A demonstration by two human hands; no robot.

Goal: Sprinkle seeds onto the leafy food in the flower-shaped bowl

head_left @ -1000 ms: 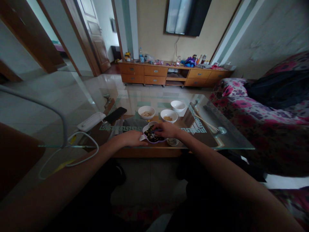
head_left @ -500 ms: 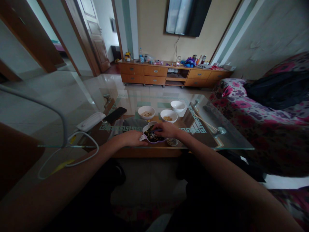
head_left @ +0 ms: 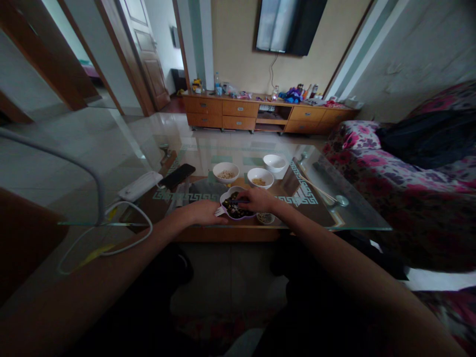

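A pale, scalloped bowl [head_left: 243, 217] with a lilac tint sits near the front edge of the glass table, holding dark green and pale bits. My left hand [head_left: 206, 213] grips its left side by a short pale handle [head_left: 220, 211]. Over the bowl, my right hand [head_left: 260, 200] is closed on a thin dark utensil [head_left: 234, 201] lying almost level across the food; its tip is too small to make out. Just below my right hand stands a small bowl of speckled bits [head_left: 265, 218], partly covered by the hand.
Farther back are a white bowl with pale pieces [head_left: 226, 173], another with yellowish pieces [head_left: 260, 178] and a third white bowl [head_left: 274, 162]. A black phone [head_left: 178, 176], white power strip [head_left: 139, 186] and cable lie left. Chopsticks [head_left: 318, 189] rest right on the glass table [head_left: 357, 218].
The utensil in my right hand has shifted and now lies flatter, pointing left across the bowl. My left hand and the bowl stay in place.
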